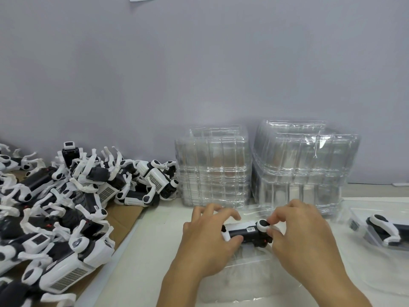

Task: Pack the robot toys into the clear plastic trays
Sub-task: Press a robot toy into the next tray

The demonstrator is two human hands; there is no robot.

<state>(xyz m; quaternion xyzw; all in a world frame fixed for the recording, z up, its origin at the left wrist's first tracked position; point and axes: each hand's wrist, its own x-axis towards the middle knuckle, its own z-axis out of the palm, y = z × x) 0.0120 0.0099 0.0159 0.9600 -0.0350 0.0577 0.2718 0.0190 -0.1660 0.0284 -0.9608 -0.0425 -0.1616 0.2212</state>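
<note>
A black and white robot toy [247, 232] lies on its side over a clear plastic tray [247, 275] in front of me. My left hand [208, 238] grips the toy's left end, thumb under it and fingers curled over the top. My right hand [303, 235] pinches the round white joint at the toy's right end. Much of the toy's underside is hidden by my hands.
A big heap of robot toys [66, 196] lies on brown cardboard [124, 218] at the left. Two stacks of empty clear trays [212, 167] [303, 160] stand against the wall. A tray holding another packed toy [385, 229] sits at the right.
</note>
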